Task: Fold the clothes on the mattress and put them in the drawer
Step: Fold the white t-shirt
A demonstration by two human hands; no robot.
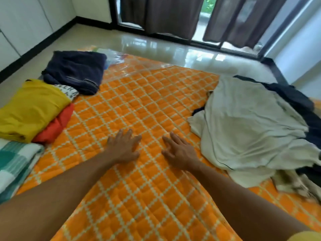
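Note:
An orange quilted mattress with a white lattice pattern fills the floor in front of me. My left hand and my right hand lie over its middle with fingers spread, holding nothing. On the left lie folded clothes: a yellow garment on top of a red one, and a folded navy garment further back. On the right sits an unfolded heap: a pale grey-white garment over dark clothes, with a beige piece at its near edge.
A teal and white checked cloth lies at the left edge. A shiny tiled floor stretches beyond the mattress to dark curtains and a glass sliding door. White cabinet fronts line the left wall. No drawer is in view.

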